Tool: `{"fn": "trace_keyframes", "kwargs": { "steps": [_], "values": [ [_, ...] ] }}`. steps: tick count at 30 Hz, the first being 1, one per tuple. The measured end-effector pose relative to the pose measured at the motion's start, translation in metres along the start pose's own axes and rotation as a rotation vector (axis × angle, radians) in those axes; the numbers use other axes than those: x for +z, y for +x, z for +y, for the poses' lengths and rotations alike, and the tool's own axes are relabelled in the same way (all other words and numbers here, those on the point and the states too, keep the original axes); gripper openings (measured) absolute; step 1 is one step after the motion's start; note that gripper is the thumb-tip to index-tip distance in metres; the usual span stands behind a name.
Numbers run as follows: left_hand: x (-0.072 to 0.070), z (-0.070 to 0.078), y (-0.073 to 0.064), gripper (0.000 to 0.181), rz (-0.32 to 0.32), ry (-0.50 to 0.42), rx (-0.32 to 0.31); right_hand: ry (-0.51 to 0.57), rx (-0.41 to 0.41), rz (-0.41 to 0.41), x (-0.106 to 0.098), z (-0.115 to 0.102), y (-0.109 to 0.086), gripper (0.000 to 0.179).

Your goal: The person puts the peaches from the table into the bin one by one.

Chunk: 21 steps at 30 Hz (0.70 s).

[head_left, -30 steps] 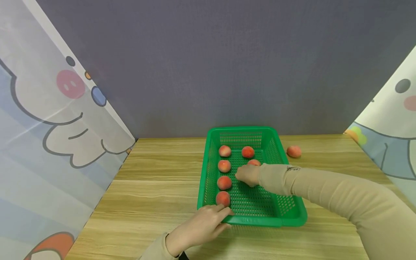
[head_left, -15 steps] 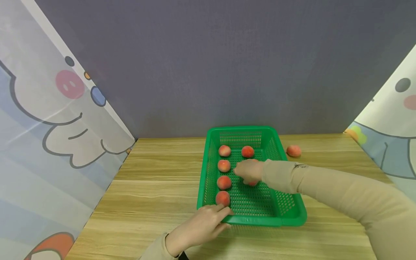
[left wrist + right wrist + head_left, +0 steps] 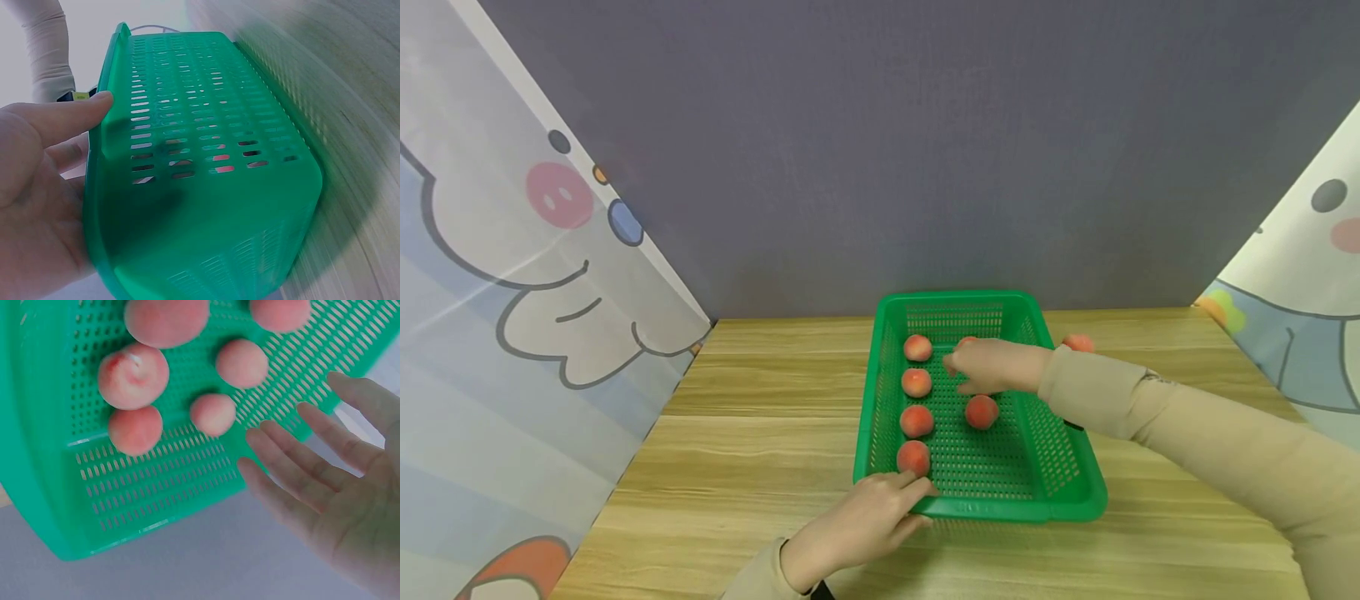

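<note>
A green plastic basket (image 3: 981,508) stands on the wooden table with peaches inside. My left hand (image 3: 865,517) grips its near rim at the left corner, thumb outside, as the left wrist view shows; the fingers reach over the rim beside the nearest peach (image 3: 913,458). My right hand (image 3: 1000,365) hovers over the basket with its fingers extended, holding nothing. A peach (image 3: 982,412) sits just nearer than that hand, in the second column. Another peach (image 3: 967,341) peeks out behind it, and one between is mostly covered by the hand.
Along the basket's left side, several peaches form a column, including a yellowish-red peach (image 3: 916,383). Outside, a loose peach (image 3: 1078,342) lies on the table (image 3: 760,417) to the right, partly behind the sleeve. A grey panel (image 3: 880,167) rises behind.
My right hand has let go of a peach in the second column, leaving it on the basket floor, and has moved up and back to the right. My left hand stays on the rim.
</note>
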<state>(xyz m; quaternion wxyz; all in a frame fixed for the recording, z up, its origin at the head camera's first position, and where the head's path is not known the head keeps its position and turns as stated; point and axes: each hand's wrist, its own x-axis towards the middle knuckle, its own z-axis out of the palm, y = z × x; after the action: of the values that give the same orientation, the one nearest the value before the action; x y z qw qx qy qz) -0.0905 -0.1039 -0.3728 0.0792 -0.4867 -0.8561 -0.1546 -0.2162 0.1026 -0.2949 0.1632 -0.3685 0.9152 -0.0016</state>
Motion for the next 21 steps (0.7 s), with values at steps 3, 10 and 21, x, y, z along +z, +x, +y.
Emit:
{"fn": "trace_keyframes", "kwargs": {
  "steps": [3, 10, 21],
  "values": [
    [0.000, 0.000, 0.000, 0.024, 0.001, 0.003, 0.001, 0.030, 0.002, 0.035, -0.006, 0.004, -0.005, 0.023],
    [0.001, 0.000, 0.000, 0.025, 0.018, 0.011, 0.006, 0.042, -0.062, 0.222, -0.015, 0.019, -0.015, 0.013],
    [0.001, 0.000, 0.000, 0.025, 0.029, 0.004, 0.009, 0.105, 0.000, 0.423, -0.025, 0.056, -0.035, 0.017]
  ]
}}
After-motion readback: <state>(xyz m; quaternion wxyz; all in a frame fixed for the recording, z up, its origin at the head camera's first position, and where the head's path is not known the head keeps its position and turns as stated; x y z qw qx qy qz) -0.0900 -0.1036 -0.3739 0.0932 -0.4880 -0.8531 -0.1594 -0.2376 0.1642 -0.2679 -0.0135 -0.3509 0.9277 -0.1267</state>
